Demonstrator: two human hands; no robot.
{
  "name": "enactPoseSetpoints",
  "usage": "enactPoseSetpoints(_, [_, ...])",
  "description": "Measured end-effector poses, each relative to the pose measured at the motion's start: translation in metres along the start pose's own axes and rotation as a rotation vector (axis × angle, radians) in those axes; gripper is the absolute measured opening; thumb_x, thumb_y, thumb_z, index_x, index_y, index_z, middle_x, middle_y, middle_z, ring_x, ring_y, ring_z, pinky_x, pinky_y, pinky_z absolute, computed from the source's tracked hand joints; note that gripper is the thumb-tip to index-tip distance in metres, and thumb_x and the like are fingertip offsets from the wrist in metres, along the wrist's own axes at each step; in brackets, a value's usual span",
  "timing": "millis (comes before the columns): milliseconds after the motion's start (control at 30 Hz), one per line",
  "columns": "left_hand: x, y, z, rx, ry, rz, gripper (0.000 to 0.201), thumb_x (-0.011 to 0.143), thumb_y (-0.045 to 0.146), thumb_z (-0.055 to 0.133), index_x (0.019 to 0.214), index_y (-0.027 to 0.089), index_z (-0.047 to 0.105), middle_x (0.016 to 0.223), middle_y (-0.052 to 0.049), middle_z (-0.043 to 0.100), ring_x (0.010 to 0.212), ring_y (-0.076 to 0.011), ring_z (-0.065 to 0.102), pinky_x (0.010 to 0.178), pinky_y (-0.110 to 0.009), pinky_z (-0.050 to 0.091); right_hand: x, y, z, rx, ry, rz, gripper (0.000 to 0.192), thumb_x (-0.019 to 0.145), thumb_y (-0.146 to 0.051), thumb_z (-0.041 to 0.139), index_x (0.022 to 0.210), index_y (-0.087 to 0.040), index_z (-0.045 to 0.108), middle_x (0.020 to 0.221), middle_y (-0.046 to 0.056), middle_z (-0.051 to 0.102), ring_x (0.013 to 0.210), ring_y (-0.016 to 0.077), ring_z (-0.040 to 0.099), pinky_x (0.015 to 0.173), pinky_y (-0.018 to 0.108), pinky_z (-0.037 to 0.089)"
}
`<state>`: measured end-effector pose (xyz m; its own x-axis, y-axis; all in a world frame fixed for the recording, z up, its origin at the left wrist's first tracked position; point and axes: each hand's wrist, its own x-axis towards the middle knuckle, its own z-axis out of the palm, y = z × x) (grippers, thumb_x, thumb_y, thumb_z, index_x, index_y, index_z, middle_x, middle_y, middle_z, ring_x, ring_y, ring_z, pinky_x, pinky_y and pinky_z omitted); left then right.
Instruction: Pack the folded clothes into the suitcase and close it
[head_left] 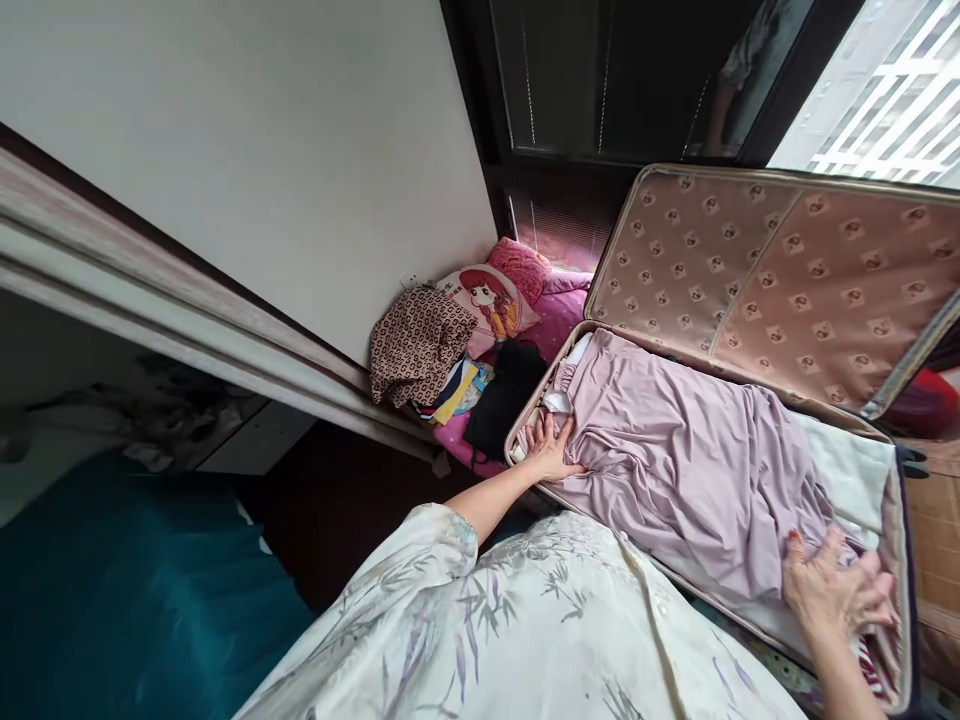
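An opened suitcase (904, 580) lies in front of me, its patterned lid (690, 250) raised at the back. Spread across its contents is a wrinkled mauve cloth (690, 450). My left hand (550, 450) rests at the suitcase's left end, fingers spread, touching the cloth's edge and the clothes beside it. At the right end, my right hand (836, 590) has its fingers apart over the cloth's near right corner; it is slightly blurred. White fabric (855, 470) shows past the cloth on the right. A red-and-white striped piece (870, 665) peeks out below my right hand.
Left of the suitcase are a leopard-print cloth (420, 345), a cushion with a cartoon girl (487, 300), a red pillow (521, 268) and a black garment (506, 395). A white wall (300, 150) rises behind them. Teal fabric (135, 590) lies at lower left. A dark-framed window stands behind the lid.
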<state>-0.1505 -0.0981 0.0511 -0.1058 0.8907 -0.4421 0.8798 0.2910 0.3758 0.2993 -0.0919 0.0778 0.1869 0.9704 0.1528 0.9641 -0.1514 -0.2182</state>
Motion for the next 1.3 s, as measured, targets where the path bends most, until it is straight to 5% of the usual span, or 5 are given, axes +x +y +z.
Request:
enactPoseSetpoints(267, [-0.012, -0.009, -0.020, -0.196, 0.016, 0.120, 0.116, 0.075, 0.070, 0.077, 0.168, 0.030, 0.021, 0.174, -0.019, 0.001, 0.157, -0.0527, 0.004, 0.124, -0.071, 0.008, -0.030, -0.161, -0.009, 0.085, 0.024, -0.350, 0.074, 0.098, -0.051, 0.037, 0.166, -0.048, 0.007, 0.173, 0.005, 0.021, 0.155, 0.0502, 0.018, 0.109, 0.078, 0.030])
enactPoseSetpoints(433, [-0.027, -0.055, -0.046, -0.416, 0.480, 0.325, 0.073, 0.092, 0.053, 0.067, 0.154, 0.020, 0.049, 0.162, -0.018, 0.037, 0.151, -0.0339, 0.036, 0.126, -0.047, 0.030, -0.060, -0.224, 0.041, -0.057, -0.177, -0.489, 0.067, 0.098, -0.046, 0.042, 0.163, -0.037, 0.034, 0.168, 0.013, 0.033, 0.153, 0.0480, 0.026, 0.110, 0.070, 0.036])
enactPoseSetpoints(567, [-0.010, -0.144, -0.056, -0.518, 0.678, 0.067, 0.049, 0.098, 0.039, 0.058, 0.141, 0.016, 0.057, 0.143, -0.019, 0.055, 0.140, -0.0296, 0.050, 0.121, -0.046, 0.037, -0.069, -0.226, 0.072, -0.163, -0.178, -0.491, 0.061, 0.098, -0.044, 0.042, 0.158, -0.035, 0.046, 0.164, 0.015, 0.039, 0.152, 0.0471, 0.026, 0.109, 0.069, 0.035])
enactPoseSetpoints(767, [0.043, -0.249, -0.032, -0.601, 0.294, -0.478, 0.075, 0.086, 0.036, 0.077, 0.148, 0.008, 0.046, 0.156, -0.027, 0.045, 0.150, -0.0361, 0.041, 0.121, -0.045, 0.034, -0.068, -0.212, 0.083, -0.255, -0.160, -0.501, 0.057, 0.101, -0.045, 0.036, 0.153, -0.030, 0.055, 0.165, 0.015, 0.036, 0.154, 0.0407, 0.023, 0.113, 0.063, 0.034])
enactPoseSetpoints(1300, [0.095, -0.237, -0.021, -0.870, 0.028, -0.479, 0.086, 0.063, 0.028, 0.093, 0.139, 0.008, 0.056, 0.143, -0.023, 0.060, 0.141, -0.0332, 0.053, 0.110, -0.036, 0.046, -0.067, -0.207, 0.092, -0.392, -0.194, -0.425, 0.059, 0.099, -0.042, 0.035, 0.156, -0.030, 0.049, 0.166, 0.010, 0.032, 0.154, 0.0358, 0.023, 0.116, 0.058, 0.032])
